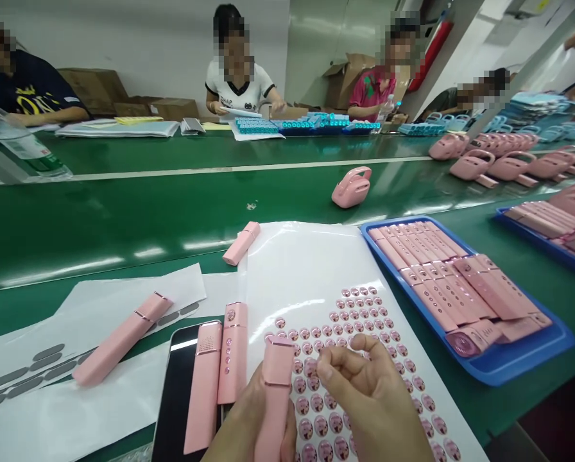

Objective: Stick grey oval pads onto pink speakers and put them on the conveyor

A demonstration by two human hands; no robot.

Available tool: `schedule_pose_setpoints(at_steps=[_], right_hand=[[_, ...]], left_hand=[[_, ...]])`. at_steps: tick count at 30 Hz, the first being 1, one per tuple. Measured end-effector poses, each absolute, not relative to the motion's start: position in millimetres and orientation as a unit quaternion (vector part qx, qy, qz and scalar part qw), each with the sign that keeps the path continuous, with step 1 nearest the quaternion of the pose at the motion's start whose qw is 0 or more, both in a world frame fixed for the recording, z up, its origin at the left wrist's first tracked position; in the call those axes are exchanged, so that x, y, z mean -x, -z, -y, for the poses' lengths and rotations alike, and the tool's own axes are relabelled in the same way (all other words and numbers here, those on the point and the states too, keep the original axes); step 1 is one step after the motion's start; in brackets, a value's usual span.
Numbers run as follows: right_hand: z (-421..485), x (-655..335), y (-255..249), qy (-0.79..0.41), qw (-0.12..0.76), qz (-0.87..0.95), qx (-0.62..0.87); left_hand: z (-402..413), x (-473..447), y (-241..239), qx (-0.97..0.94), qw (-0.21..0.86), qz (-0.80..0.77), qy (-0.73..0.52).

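Observation:
My left hand point(242, 427) grips a pink stick-shaped device point(274, 398) upright at the bottom centre. My right hand point(369, 401) is curled beside its top, thumb and forefinger pinched together; whether a small sticker is between them I cannot tell. Under both hands lies a white sheet of round pink stickers point(359, 321). Two more pink devices point(220, 369) lie side by side on a dark phone-like slab point(174, 398) just to the left. Another pink device point(121, 338) lies at an angle on white paper, and one point(240, 243) sits at the sheet's far corner.
A blue tray point(509, 359) full of pink devices stands to the right, a second blue tray point(547, 247) beyond it. A pink handled case point(351, 187) rests on the green belt point(124, 212). Other people sit across the belt with teal parts point(287, 124) and rows of pink cases point(504, 160).

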State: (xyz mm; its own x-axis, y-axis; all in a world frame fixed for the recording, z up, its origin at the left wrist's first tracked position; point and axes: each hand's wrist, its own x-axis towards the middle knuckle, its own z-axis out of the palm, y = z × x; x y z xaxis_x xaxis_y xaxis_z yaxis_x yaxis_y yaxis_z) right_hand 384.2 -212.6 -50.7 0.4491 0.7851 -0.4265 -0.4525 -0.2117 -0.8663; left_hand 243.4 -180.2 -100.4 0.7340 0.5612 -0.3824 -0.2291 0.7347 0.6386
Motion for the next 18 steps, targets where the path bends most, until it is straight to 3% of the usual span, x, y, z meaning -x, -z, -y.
schedule_pose_setpoints(at_steps=[7,18], right_hand=[[223.4,-370.4,57.6,-0.546,0.619,0.099,0.555],[228.3,-358.0,52.7,-0.468,0.616,0.124,0.621]], left_hand=[[193.2,-247.4,105.3,-0.189,0.893,-0.359,-0.194],[206.6,-250.5,115.9,-0.195,0.899,-0.333,-0.206]])
